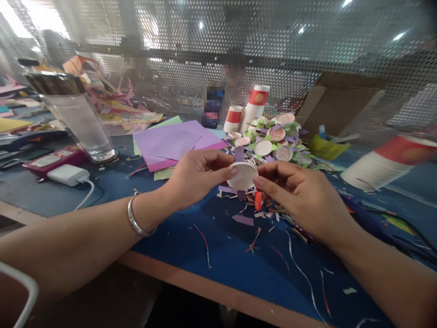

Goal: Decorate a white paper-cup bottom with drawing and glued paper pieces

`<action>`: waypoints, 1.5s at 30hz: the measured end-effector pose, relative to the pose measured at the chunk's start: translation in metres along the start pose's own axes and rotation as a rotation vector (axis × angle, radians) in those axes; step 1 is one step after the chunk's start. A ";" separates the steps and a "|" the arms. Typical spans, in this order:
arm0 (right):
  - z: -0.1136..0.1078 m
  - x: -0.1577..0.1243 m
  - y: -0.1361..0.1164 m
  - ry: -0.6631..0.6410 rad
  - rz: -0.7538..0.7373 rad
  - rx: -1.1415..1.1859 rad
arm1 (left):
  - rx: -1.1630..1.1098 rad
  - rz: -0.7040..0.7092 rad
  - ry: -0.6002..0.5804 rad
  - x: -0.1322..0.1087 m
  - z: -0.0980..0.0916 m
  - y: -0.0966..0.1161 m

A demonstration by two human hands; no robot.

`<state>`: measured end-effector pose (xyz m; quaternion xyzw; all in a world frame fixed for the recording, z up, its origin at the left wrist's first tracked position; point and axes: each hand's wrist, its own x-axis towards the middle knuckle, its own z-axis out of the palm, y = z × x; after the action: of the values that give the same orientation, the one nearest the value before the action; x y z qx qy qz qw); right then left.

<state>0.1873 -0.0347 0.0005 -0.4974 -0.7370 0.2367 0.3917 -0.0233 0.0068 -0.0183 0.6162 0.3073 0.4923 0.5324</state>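
Between my two hands, above the table, is a white paper cup bottom with purple paper strips standing out above and below it. My left hand pinches its left edge between thumb and fingers. On the opposite edge, the thumb and fingers of my right hand close on the rim. Just behind lies a heap of similar cup bottoms with green and purple paper pieces. A loose purple strip rests on the table in front, near an orange object partly hidden by my right hand.
Purple paper sheets lie behind my left hand. A water bottle, a white charger and a power strip stand left. Stacked paper cups are behind; another stack leans right. Paper scraps litter the blue table.
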 end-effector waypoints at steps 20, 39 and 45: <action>-0.007 0.003 0.007 -0.546 0.198 0.042 | 0.668 -0.207 -0.572 0.000 -0.021 0.027; -0.043 0.014 0.022 -0.060 0.090 -0.299 | 0.873 -0.065 -0.587 -0.010 -0.005 0.024; -0.057 0.019 0.031 -0.077 0.075 -0.443 | 0.811 -0.038 -0.583 -0.008 -0.009 0.024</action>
<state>0.2469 -0.0077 0.0176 -0.5887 -0.7665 0.1024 0.2353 -0.0381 -0.0028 0.0023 0.8798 0.3236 0.1306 0.3227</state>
